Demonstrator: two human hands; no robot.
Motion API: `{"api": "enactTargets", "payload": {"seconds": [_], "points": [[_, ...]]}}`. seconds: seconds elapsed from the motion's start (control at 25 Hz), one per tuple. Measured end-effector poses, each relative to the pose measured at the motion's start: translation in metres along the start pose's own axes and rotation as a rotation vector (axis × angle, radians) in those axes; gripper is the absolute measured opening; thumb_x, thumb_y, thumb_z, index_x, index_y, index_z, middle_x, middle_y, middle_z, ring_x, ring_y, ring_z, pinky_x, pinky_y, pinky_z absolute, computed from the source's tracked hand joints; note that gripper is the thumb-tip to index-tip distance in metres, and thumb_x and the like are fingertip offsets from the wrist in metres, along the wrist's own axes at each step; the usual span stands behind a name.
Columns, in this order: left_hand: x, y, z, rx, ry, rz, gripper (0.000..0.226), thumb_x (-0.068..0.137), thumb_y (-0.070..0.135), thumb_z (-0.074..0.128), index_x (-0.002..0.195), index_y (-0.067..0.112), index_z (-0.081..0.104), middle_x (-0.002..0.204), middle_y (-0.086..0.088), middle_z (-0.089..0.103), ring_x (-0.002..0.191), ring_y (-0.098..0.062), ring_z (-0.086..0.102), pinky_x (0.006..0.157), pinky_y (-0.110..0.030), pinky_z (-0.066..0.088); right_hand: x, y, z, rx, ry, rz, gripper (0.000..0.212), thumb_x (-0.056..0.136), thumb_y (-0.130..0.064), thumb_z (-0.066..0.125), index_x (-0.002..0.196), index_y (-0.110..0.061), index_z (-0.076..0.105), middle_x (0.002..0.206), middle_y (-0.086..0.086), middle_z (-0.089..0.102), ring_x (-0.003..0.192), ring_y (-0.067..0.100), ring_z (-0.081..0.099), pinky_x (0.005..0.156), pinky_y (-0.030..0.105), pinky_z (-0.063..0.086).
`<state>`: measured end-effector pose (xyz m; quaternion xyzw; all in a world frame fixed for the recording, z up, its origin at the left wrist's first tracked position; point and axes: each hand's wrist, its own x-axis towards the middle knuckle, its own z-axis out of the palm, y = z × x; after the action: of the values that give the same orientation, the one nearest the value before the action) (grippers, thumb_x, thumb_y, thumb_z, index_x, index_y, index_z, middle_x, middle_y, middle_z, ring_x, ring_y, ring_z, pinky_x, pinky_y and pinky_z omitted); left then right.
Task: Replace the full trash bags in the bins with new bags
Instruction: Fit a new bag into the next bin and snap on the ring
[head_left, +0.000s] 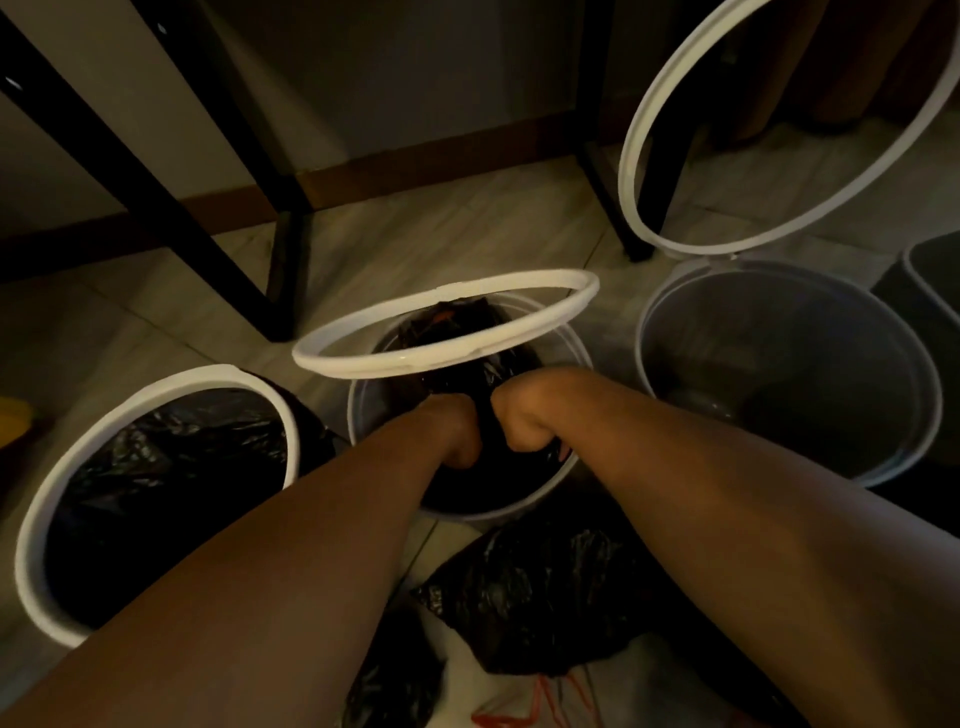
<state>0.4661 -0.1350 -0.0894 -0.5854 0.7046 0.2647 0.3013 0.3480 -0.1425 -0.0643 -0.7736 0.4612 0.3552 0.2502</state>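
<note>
Three round white bins stand on the floor. Inside the middle bin (524, 506), whose ring lid (447, 325) is tipped up, lies a full black trash bag (457, 332). My left hand (452, 431) and my right hand (524, 415) both reach into this bin and grip bunched black plastic of the bag between them. The left bin (47, 519) is lined with a black bag (171, 467), its ring pressed down. No bag shows in the right bin (789, 374), and its ring lid (779, 124) stands upright.
A filled black bag (545, 592) lies on the tiled floor near me, beside a white bag with red strings (519, 712). Black table legs (280, 218) stand behind the bins. A dark bin (930, 275) shows at the right edge.
</note>
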Motion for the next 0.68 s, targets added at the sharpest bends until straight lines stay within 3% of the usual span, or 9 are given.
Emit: {"api": "enactTargets", "payload": {"seconds": [0.08,0.16,0.2,0.28,0.32,0.36,0.44,0.52,0.68], "points": [[0.004,0.001,0.002,0.038,-0.076,0.012,0.041,0.105,0.016,0.055,0.143,0.001,0.056,0.147,-0.023,0.055,0.135,-0.035,0.056,0.112,-0.038,0.042,0.006,-0.004,0.005,-0.031,-0.037,-0.001,0.04,0.106,-0.015,0.056,0.144,-0.001,0.053,0.123,0.015,0.061,0.105,0.037,0.064,0.069,0.029,0.053],[0.005,-0.001,0.006,0.017,-0.117,-0.019,0.042,0.106,0.014,0.055,0.146,0.001,0.053,0.151,-0.021,0.054,0.136,-0.034,0.054,0.113,-0.039,0.04,0.002,-0.01,0.008,-0.043,-0.053,-0.02,0.044,0.108,-0.021,0.054,0.148,-0.004,0.051,0.113,0.015,0.061,0.08,0.027,0.059,0.048,0.024,0.05],[0.004,-0.002,0.006,0.021,-0.136,-0.012,0.044,0.106,0.015,0.056,0.148,0.002,0.051,0.152,-0.02,0.052,0.138,-0.034,0.053,0.114,-0.04,0.041,0.001,-0.013,0.008,-0.036,-0.063,-0.033,0.046,0.108,-0.022,0.052,0.151,-0.003,0.048,0.126,0.018,0.06,0.071,0.022,0.052,0.041,0.025,0.045],[0.002,-0.006,0.01,-0.015,-0.156,0.015,0.046,0.107,0.016,0.055,0.151,0.003,0.048,0.155,-0.019,0.05,0.139,-0.034,0.051,0.116,-0.043,0.04,-0.003,-0.017,0.009,-0.03,-0.037,-0.057,0.047,0.107,-0.023,0.053,0.15,-0.004,0.051,0.144,0.016,0.057,0.079,0.024,0.056,0.056,0.028,0.046],[-0.001,-0.009,0.01,-0.063,-0.142,0.016,0.045,0.107,0.017,0.056,0.15,0.003,0.049,0.154,-0.02,0.051,0.138,-0.033,0.052,0.115,-0.043,0.041,-0.007,-0.019,0.005,-0.022,0.005,-0.058,0.044,0.104,-0.023,0.058,0.145,-0.006,0.056,0.14,0.014,0.06,0.088,0.026,0.061,0.066,0.03,0.047],[-0.007,-0.011,0.006,-0.111,-0.093,0.019,0.044,0.105,0.019,0.058,0.146,0.005,0.055,0.149,-0.019,0.056,0.131,-0.032,0.057,0.11,-0.041,0.045,-0.013,-0.016,0.001,0.006,0.068,-0.052,0.04,0.099,-0.021,0.063,0.137,-0.008,0.063,0.128,0.012,0.065,0.092,0.026,0.063,0.073,0.032,0.046],[-0.024,-0.018,-0.002,-0.179,0.042,0.02,0.034,0.096,0.022,0.068,0.128,0.011,0.069,0.12,-0.012,0.07,0.099,-0.025,0.067,0.083,-0.033,0.054,-0.026,-0.01,-0.008,0.124,0.25,-0.019,0.024,0.092,-0.017,0.07,0.116,-0.014,0.069,0.103,0.005,0.065,0.08,0.021,0.059,0.074,0.032,0.047],[-0.046,-0.025,-0.009,-0.29,0.198,-0.025,0.022,0.09,0.022,0.072,0.11,0.013,0.075,0.096,-0.004,0.069,0.078,-0.015,0.061,0.064,-0.027,0.047,-0.041,0.001,-0.014,0.286,0.478,0.009,0.015,0.092,-0.014,0.068,0.103,-0.018,0.059,0.091,0.001,0.054,0.079,0.019,0.052,0.076,0.032,0.044],[-0.088,-0.037,-0.014,-0.486,0.474,-0.034,0.028,0.084,0.02,0.072,0.111,0.022,0.073,0.104,0.005,0.069,0.082,-0.007,0.056,0.062,-0.015,0.041,-0.064,0.018,-0.014,0.486,0.745,-0.035,0.023,0.091,-0.012,0.067,0.101,-0.023,0.049,0.093,-0.005,0.047,0.087,0.018,0.052,0.071,0.029,0.043]]}}
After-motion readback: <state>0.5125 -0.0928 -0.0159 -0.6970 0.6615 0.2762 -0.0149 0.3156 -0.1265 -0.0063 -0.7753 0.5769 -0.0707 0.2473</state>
